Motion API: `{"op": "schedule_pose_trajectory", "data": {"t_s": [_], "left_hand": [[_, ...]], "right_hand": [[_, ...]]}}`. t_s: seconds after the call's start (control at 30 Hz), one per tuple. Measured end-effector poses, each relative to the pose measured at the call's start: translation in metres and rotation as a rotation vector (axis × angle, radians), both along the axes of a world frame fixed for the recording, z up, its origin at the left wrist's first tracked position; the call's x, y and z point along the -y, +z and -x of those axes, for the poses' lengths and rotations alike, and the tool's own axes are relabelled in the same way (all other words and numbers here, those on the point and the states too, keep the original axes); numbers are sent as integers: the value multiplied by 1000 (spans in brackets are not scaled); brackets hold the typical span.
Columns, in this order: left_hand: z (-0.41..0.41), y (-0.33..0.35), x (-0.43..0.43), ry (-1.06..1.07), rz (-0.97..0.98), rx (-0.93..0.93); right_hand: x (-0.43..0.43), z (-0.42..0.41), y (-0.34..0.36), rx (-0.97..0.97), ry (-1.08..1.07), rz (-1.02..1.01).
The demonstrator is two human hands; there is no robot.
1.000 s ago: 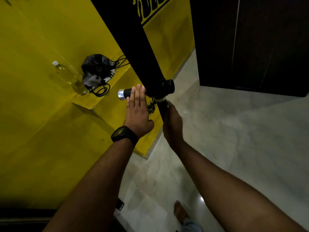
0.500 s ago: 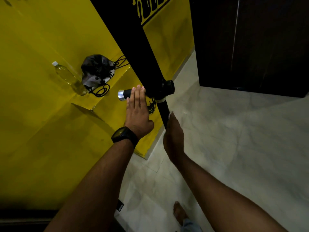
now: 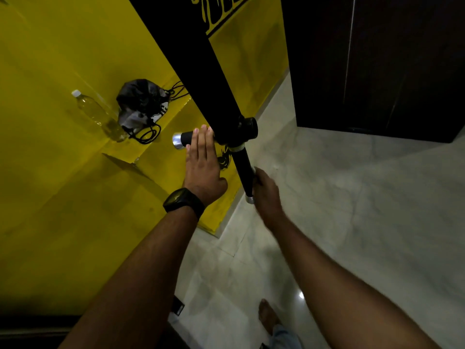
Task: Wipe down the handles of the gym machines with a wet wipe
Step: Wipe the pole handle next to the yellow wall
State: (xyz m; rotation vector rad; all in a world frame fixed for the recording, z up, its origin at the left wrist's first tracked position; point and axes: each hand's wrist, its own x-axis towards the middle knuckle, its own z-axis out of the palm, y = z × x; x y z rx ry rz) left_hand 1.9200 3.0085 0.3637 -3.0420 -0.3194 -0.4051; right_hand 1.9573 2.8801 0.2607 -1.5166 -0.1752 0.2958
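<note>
A black machine arm (image 3: pixel 191 61) ends in a hub with two black handles. The left handle (image 3: pixel 185 139) has a silver end cap, and my left hand (image 3: pixel 202 167) rests on it with straight fingers. The lower handle (image 3: pixel 242 167) points toward me and ends in a silver cap (image 3: pixel 249 199). My right hand (image 3: pixel 268 191) curls round its lower part from the right side. A small white edge of the wet wipe (image 3: pixel 254 170) shows at the top of that hand; the rest is hidden in the palm.
A yellow ledge (image 3: pixel 75 172) on the left carries a plastic bottle (image 3: pixel 99 117) and a black drawstring bag (image 3: pixel 142 104). A dark door or cabinet (image 3: pixel 377 61) stands at the right. Pale tiled floor (image 3: pixel 352 197) lies below, with my bare foot (image 3: pixel 268 317) near the bottom.
My right hand has slid down the lower handle toward its silver end cap. The left hand has stayed on the left handle.
</note>
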Motion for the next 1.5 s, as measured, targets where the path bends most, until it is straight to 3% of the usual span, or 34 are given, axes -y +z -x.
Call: {"op": "schedule_pose_trajectory", "data": {"t_s": [0.1,0.27,0.33,0.47,0.57,0.63,0.77,0.97,1.07,1.33,1.43,1.5], "left_hand": [[-1,2,5,5,18,8],[2,4,5,-7,8,-13],[2,6,6,-3,12,-10],[4,7,3,6,-2,-22],[3,7,3,-2,11,-16],[3,6,5,1,31,-6],[3,4,0,-10,24,-2],[3,2,-1,-6,9,-5],[0,-2,-3,-11,7,18],[-1,-4,-5,-30,-1,18],[0,-1,-5,0,4,-6],[1,-1,-6,-9,7,-2]], "right_hand": [[-10,30,-9,265,-213,207],[-16,62,-8,334,-238,224],[-19,51,-6,269,-227,105],[-33,57,-5,243,-227,105],[-40,62,-13,328,-251,69],[-41,51,-6,240,-213,33],[-44,42,-4,460,-314,139],[-26,32,-9,412,-157,141],[-27,20,-9,486,-244,152],[-34,24,14,437,-362,101],[-25,0,28,375,-228,-27],[-14,-7,16,342,-165,1]]}}
